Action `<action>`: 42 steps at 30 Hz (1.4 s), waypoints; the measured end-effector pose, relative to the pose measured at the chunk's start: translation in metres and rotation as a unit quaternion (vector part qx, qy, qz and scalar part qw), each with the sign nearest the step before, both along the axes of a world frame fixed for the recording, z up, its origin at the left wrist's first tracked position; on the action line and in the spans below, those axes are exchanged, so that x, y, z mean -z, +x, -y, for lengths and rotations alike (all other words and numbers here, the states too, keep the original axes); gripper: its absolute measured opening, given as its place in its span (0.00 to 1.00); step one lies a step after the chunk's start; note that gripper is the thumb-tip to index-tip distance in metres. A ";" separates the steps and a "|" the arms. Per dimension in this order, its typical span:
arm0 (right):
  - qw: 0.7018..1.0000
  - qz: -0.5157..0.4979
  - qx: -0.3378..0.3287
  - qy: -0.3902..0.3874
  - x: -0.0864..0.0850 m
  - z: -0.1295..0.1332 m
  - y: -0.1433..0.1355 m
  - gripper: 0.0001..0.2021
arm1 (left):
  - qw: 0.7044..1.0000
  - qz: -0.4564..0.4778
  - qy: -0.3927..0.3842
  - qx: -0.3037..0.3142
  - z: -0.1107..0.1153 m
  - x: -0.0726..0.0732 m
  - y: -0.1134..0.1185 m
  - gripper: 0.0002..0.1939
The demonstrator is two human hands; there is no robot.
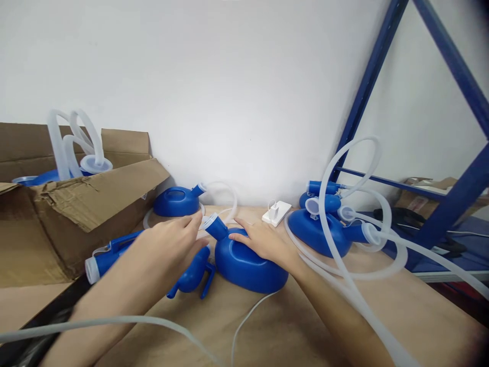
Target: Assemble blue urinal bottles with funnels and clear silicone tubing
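Note:
A blue plastic urinal bottle [250, 270] lies on the table before me, its white-rimmed neck tilted up to the left. My right hand [263, 242] rests over its handle, thumb and fingers around the grip. Beside the neck is my left hand [175, 239], its fingers stretched out and thumb apart; whether its fingertips touch the white rim I cannot tell. Beneath that hand, partly hidden, sits another blue bottle [193, 272] with prongs facing me. A further blue bottle [105, 265] with a white cap lies behind my left forearm.
At left stands an open cardboard box [114, 199] holding blue bottles and white hoses. One bottle [175, 204] lies by the wall. Several bottles [321, 232] with a looping hose [328, 204] are at right, near a blue metal rack [362, 97]. A white power strip [280, 211] holds a plug.

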State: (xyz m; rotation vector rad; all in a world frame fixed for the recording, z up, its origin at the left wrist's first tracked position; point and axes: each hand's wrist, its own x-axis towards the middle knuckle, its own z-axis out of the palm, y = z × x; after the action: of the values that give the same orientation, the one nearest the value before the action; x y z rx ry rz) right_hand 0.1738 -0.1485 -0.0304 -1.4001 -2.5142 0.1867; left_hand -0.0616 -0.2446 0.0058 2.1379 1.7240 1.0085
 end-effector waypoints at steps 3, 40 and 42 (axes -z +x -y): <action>1.000 -0.029 0.008 -0.003 0.004 0.000 -0.003 0.33 | 0.995 -0.092 0.038 -0.021 -0.043 0.020 0.020 0.25; 0.973 -0.151 -0.080 -0.153 0.012 -0.021 0.010 0.56 | 0.970 -0.215 0.113 -0.010 -0.106 0.058 0.001 0.26; 0.957 -0.185 -0.088 -0.206 0.014 -0.026 0.011 0.56 | 0.971 -0.208 0.118 -0.020 -0.106 0.058 0.001 0.27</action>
State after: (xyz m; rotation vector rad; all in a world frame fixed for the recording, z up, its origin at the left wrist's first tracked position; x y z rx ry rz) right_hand 0.1845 -0.1221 -0.0442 -1.1299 -2.3556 0.9620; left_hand -0.0606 -0.1389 -0.0524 2.6292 1.9105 0.8554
